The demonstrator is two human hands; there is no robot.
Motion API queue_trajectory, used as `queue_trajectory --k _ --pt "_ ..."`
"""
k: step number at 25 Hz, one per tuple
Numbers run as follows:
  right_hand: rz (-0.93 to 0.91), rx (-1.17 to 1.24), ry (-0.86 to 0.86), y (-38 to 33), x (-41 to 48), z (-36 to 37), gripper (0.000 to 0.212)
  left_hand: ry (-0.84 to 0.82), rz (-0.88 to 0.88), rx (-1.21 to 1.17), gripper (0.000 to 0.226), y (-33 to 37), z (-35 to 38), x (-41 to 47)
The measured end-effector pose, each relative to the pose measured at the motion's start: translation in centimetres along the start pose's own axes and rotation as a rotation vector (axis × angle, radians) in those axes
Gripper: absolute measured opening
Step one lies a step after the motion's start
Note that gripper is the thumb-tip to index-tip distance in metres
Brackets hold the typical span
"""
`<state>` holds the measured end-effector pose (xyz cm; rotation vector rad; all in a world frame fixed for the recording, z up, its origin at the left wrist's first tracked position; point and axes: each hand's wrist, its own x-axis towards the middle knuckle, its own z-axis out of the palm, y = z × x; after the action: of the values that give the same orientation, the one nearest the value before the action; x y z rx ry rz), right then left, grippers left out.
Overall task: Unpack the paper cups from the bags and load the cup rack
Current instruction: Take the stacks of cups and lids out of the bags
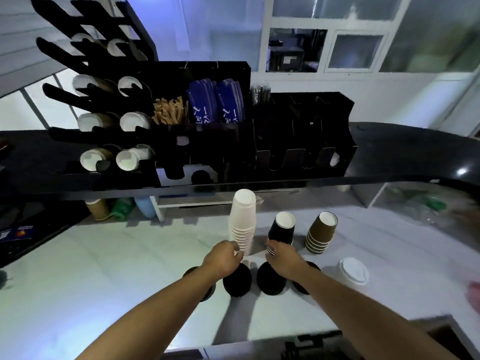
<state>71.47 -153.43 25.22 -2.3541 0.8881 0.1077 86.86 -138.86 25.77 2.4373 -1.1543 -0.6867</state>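
Observation:
A tall stack of white paper cups [242,216] stands upside down on the white counter [104,268]. My left hand [223,258] grips its base. Just to the right stands a shorter stack of black cups [282,228], also upside down, and my right hand [281,257] grips its lower end. A stack of brown ribbed cups [320,233] stands further right, untouched. The black cup rack [85,100] rises at the upper left on a dark shelf, with white and brown cup stacks lying in several of its slots.
Stacks of black lids [237,280] lie on the counter under my wrists. White lids [354,271] sit at the right. A black organiser [304,141] holds blue sleeves [215,102] and wooden stirrers [168,111]. Crumpled plastic bags [420,203] lie far right.

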Motion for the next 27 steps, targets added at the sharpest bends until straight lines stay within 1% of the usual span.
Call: queue_trajectory --k 3,5,7,12,15,18,20,24,27 --pt "0.043 -0.107 0.081 0.9 -4.1 -0.8 0.040 0.022 0.114 0.202 0.035 2.0 1.0 -1.9" --pt "0.099 -0.198 0.135 2.3 -7.0 -2.1 0.038 0.001 0.180 0.282 0.037 4.0 2.0 -3.0" --pt "0.178 -0.239 0.181 4.5 -9.8 -3.5 0.036 -0.017 0.267 0.327 0.035 6.6 2.9 -3.8" --pt "0.336 -0.254 0.269 11.6 -17.1 -7.3 0.045 -0.047 0.452 0.376 0.034 14.8 6.5 -4.3" --pt "0.429 -0.214 0.332 17.4 -21.9 -9.9 0.042 -0.069 0.574 0.414 0.037 21.6 10.3 -4.3" --pt "0.489 -0.204 0.397 24.1 -26.8 -12.7 0.033 -0.079 0.676 0.452 0.040 29.5 15.1 -4.7" --pt "0.516 -0.215 0.432 28.5 -30.0 -14.6 0.028 -0.103 0.717 0.452 0.039 34.8 18.5 -5.2" --pt "0.550 -0.240 0.488 37.7 -36.4 -19.2 0.027 -0.169 0.756 0.473 0.029 45.9 25.5 -6.5" --pt "0.596 -0.236 0.461 43.4 -39.0 -22.4 0.024 -0.182 0.796 0.490 0.026 52.1 28.9 -7.4"
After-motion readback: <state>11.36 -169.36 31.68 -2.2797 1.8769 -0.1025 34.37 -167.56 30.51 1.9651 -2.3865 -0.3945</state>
